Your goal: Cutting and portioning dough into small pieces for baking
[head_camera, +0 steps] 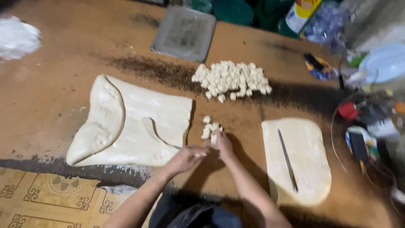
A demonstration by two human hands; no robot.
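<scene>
A large flat sheet of pale dough lies on the brown table, its left edge folded over. My left hand rests at the sheet's lower right corner, fingers curled around a small piece of dough. My right hand touches a small cluster of cut dough cubes just above it. A bigger pile of dough cubes sits farther back. To the right lies a second dough sheet with a knife resting on it.
A grey square tray sits at the back. A heap of white flour lies at the far left. Plastic bags, packets and a glass bowl crowd the right edge. A patterned mat lies at the lower left.
</scene>
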